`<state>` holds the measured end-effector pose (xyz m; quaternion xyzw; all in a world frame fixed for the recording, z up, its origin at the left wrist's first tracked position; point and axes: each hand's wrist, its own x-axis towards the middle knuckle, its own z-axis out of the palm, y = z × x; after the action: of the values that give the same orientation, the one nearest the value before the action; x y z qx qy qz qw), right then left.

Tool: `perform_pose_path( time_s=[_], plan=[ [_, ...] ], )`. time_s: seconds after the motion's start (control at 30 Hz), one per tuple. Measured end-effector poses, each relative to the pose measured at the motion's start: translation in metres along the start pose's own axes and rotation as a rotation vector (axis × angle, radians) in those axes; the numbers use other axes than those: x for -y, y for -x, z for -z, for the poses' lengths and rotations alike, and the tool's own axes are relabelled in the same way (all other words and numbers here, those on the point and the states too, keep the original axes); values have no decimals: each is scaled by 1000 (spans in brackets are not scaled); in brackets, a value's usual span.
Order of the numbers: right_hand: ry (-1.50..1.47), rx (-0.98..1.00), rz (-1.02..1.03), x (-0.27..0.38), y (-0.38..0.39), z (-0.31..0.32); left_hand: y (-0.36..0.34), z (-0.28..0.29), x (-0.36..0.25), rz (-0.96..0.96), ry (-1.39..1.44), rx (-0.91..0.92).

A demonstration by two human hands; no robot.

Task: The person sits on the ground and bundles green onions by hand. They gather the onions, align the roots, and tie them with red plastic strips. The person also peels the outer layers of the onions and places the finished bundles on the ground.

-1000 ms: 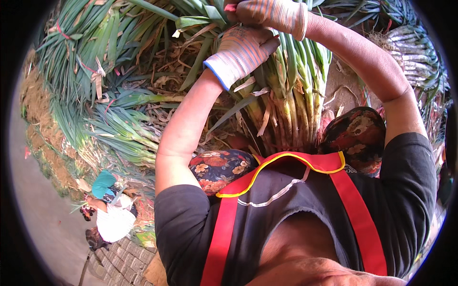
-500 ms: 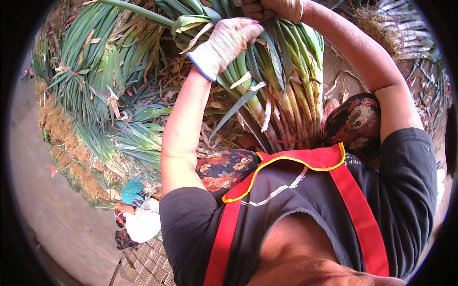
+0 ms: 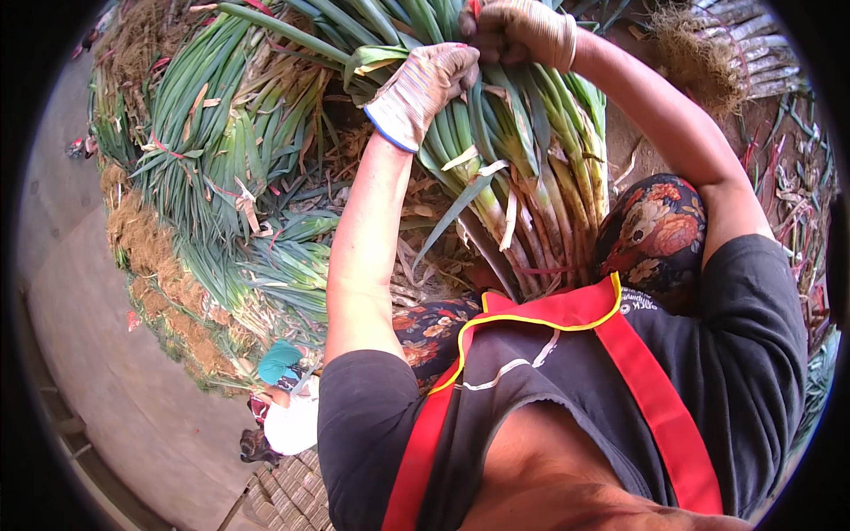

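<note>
A large bundle of long green onions [image 3: 531, 177] stands between my knees, pale stalks toward me and green leaves away. A red tie [image 3: 542, 270] circles its lower stalks. My left hand [image 3: 425, 88], in a striped glove with a blue cuff, is closed at the leaves, with a bit of red at its fingertips. Just to its right, my right hand [image 3: 522, 34], also gloved, is closed with fingers curled; a red strip [image 3: 476, 9] shows beside its fingers. The hands nearly touch over the upper leaves. What lies inside the fingers is partly hidden.
More tied green onion bundles [image 3: 199, 133] are heaped at the left, roots outward along the concrete floor [image 3: 115, 301]. Another bundle with white stalks and brown roots [image 3: 735, 53] lies at the far right. A person in a white top [image 3: 292, 420] is at the lower left.
The view has shifted a little, so the surroundings sit farther right. Both hands remain close together at the leaves; the right hand shows more fully, with a red strip visible by it.
</note>
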<state>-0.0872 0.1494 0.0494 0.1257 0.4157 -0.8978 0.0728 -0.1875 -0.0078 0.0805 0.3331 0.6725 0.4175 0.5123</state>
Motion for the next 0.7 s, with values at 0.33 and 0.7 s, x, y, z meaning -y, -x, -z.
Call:
perform_pose_path(
  time_s=[0.33,0.7],
  plan=[
    [342,42,269,-31,8,13,-31,10,15,258,466,-207],
    [1235,-222,612,-51,-9,-52,-70,23,-1,633,145,-27]
  ],
)
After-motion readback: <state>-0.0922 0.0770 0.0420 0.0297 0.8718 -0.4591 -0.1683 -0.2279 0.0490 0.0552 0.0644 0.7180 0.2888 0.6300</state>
